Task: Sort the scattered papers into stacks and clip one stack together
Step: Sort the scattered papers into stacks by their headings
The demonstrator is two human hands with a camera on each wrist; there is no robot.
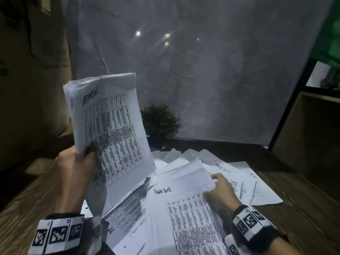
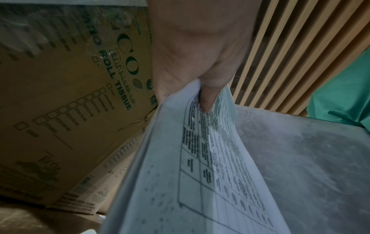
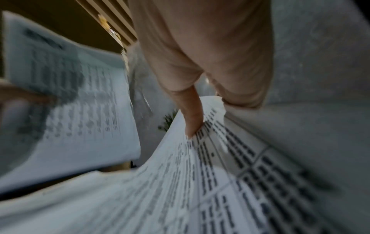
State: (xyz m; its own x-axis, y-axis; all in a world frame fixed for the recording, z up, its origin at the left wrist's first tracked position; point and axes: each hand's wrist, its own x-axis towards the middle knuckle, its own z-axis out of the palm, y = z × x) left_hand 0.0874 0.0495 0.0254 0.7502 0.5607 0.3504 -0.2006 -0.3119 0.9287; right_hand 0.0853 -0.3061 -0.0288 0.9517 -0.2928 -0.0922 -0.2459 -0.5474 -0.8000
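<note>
Thin rectangular printed papers (image 1: 110, 129)

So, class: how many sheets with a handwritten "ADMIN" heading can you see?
2. One fronts the stack gripped by the left hand; one lies on the table by the right hand, at. Others may be buried.
</note>
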